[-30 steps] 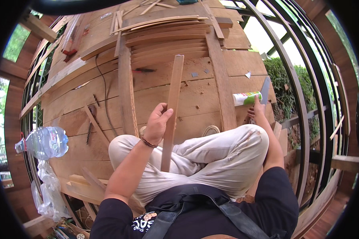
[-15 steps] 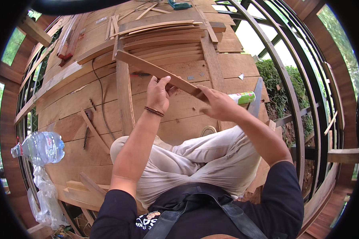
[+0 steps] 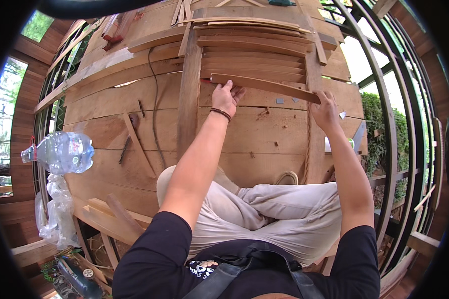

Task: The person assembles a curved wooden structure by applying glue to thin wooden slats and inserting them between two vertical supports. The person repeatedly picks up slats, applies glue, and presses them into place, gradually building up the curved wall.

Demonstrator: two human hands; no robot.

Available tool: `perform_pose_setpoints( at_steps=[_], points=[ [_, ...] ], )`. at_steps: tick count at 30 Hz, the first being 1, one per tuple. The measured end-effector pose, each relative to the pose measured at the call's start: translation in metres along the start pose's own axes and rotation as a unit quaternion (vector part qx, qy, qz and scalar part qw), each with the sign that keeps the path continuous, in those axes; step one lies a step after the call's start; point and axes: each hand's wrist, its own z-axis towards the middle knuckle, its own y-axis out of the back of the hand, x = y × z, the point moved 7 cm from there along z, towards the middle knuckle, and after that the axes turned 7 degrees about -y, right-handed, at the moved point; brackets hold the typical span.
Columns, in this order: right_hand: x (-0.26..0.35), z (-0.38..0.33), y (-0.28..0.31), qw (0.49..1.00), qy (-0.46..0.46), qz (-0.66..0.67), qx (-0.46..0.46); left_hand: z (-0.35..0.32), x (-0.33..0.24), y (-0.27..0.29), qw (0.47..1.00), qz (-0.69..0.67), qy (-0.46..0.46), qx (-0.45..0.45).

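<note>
A thin wooden slat (image 3: pixel 264 87) is held crosswise between my hands, just on the near side of a louvred wooden frame (image 3: pixel 188 107). My right hand (image 3: pixel 327 110) grips the slat's right end, beside the frame's right upright. At its left part, my left hand (image 3: pixel 226 98) supports the lower edge with thumb and fingers. Several brown slats (image 3: pixel 254 47) span the frame's two uprights in a row beyond the held slat. A red-handled tool (image 3: pixel 206 80) lies partly hidden near my left hand.
A dark cable (image 3: pixel 154 94) runs along the plank floor (image 3: pixel 110 129) at the left, near a loose wood strip (image 3: pixel 138 144) and drill bits. A big clear bottle (image 3: pixel 67 152) stands out at far left. A saw blade (image 3: pixel 359 134) lies right, before the metal railing (image 3: pixel 391 99).
The slat has swung from a steep slant to nearly level and moved toward the frame's slats. My hands have spread apart, the right one outward to the slat's end. The view has shifted left.
</note>
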Motion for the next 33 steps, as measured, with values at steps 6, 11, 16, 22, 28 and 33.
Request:
perform_pose_setpoints(
  at_steps=[6, 11, 16, 22, 28, 33],
  points=[
    [0.013, -0.002, -0.039, 0.996, 0.017, -0.010, -0.082, 0.015, -0.010, 0.031, 0.999, 0.003, -0.018, -0.026],
    [0.014, -0.001, -0.043, 0.996, 0.008, -0.007, -0.085, 0.014, -0.005, 0.036, 0.999, -0.006, -0.026, -0.045],
    [0.023, -0.001, -0.040, 0.996, 0.014, -0.030, -0.078, 0.019, -0.010, 0.040, 0.998, -0.003, -0.039, -0.051],
    [0.023, 0.001, -0.040, 0.997, 0.014, -0.043, -0.069, 0.021, -0.010, 0.043, 0.997, -0.009, -0.042, -0.069],
    [0.025, 0.000, -0.041, 0.995, 0.018, -0.059, -0.076, 0.022, -0.013, 0.044, 0.996, -0.013, -0.046, -0.071],
    [0.027, -0.001, -0.039, 0.995, 0.024, -0.061, -0.074, 0.021, -0.014, 0.044, 0.997, -0.010, -0.043, -0.070]
  ],
)
